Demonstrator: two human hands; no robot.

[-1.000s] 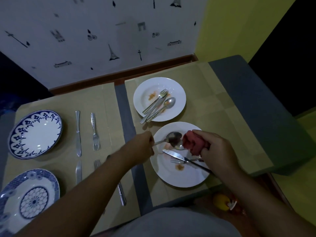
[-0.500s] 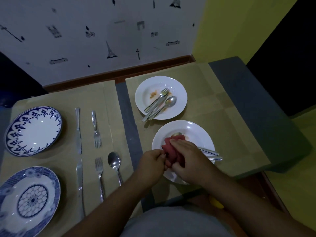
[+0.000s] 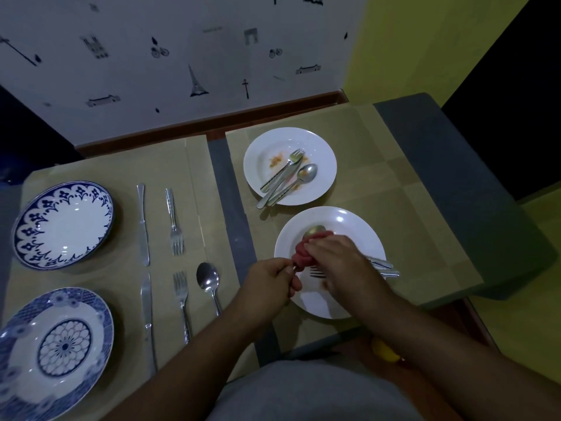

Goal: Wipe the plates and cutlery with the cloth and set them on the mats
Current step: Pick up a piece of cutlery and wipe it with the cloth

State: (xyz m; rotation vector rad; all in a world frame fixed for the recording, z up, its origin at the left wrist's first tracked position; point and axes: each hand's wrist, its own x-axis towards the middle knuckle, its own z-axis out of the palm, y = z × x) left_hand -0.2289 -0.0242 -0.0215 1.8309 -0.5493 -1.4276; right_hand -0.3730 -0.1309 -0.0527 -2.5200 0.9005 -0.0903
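My left hand (image 3: 271,281) grips the handle of a spoon (image 3: 315,230) over the near white plate (image 3: 358,229). My right hand (image 3: 340,262) squeezes a red cloth (image 3: 303,253) around the spoon's stem; only the bowl's tip shows beyond the cloth. A fork (image 3: 317,272) and a knife (image 3: 384,264) lie on that plate, mostly under my right hand. The far white plate (image 3: 264,156) carries food smears, a fork (image 3: 288,167), a knife and a spoon (image 3: 300,177). On the left mat (image 3: 91,168) stand two blue-patterned plates (image 3: 63,224) (image 3: 54,350) with two knives, two forks and a spoon (image 3: 209,282) beside them.
A grey strip (image 3: 226,189) of table shows between the left mat and the right mat (image 3: 403,214). The white patterned wall (image 3: 182,56) stands right behind the table. A grey cushion edge (image 3: 455,177) borders the right side. A yellow object (image 3: 384,349) lies on the floor near my right forearm.
The spoon has been drawn into the cloth. My hands came together at the plate's near left, and now the cloth sits farther along the spoon, whose bowl tip peeks out beyond it.
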